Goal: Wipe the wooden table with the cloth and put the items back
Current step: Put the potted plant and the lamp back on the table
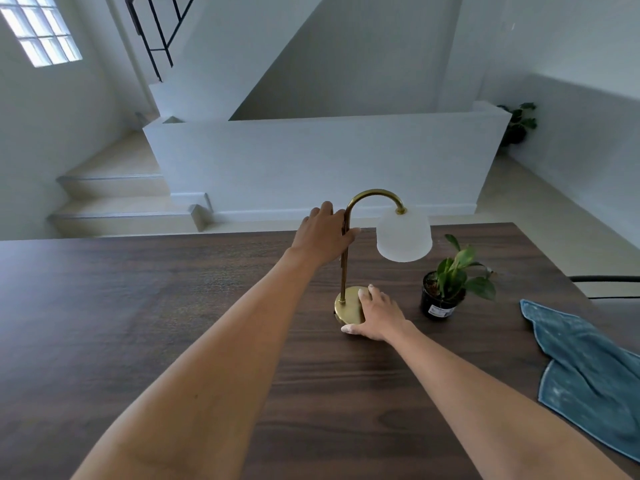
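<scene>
A brass lamp point(347, 304) with a curved neck and a frosted white shade point(403, 237) stands on the dark wooden table point(138, 323) near its far edge. My left hand point(323, 235) grips the upright stem just below the bend. My right hand point(375, 315) rests on the round base, fingers straight on top and thumb at the front rim. A small potted plant point(446, 289) in a black pot stands to the right of the lamp. A blue cloth point(585, 368) lies crumpled at the table's right edge, apart from both hands.
Behind the table runs a low white wall point(311, 161) with stairs point(114, 199) at the left. A dark chair back point(606, 280) shows at the right edge. Another plant point(519, 123) stands in the far right corner.
</scene>
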A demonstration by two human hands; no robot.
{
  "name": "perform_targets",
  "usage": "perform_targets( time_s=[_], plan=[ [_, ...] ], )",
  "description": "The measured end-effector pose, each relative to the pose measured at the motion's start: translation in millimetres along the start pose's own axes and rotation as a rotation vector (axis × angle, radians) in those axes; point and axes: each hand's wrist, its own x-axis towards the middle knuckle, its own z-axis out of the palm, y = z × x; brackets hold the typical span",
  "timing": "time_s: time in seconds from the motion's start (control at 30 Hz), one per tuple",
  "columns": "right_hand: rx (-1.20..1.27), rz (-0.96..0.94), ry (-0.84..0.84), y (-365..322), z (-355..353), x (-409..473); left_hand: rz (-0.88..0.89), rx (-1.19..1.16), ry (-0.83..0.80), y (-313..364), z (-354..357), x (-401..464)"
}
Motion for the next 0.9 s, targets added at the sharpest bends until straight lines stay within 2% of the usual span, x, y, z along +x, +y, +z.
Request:
perform_targets(
  time_s=[0.13,0.3,0.47,0.6,0.73,0.9],
  plan=[
    [-0.075,-0.034,0.101,4.3,-9.9,-14.8,-0.007,0.143,0.021,-2.5,7.6,-22.4],
    [-0.096,-0.037,0.242,8.6,-27.4,-43.2,-0.038,0.173,0.024,-0.9,15.3,-54.5],
    [-0.185,-0.043,0.289,23.6,-38.6,-80.9,-0.018,0.226,0.092,-2.3,25.6,-87.6],
    [-0.214,-0.068,0.342,44.6,-47.6,-107.0,-0.066,0.243,0.060,0.3,36.8,-108.9],
    [-0.202,-0.037,0.364,79.0,-57.1,-131.5,-0.087,0.236,0.046,24.7,39.6,-124.3],
    [-0.206,-0.040,0.416,144.0,-80.2,-163.9,-0.064,0.262,0.082,88.1,38.4,-128.3]
  ],
)
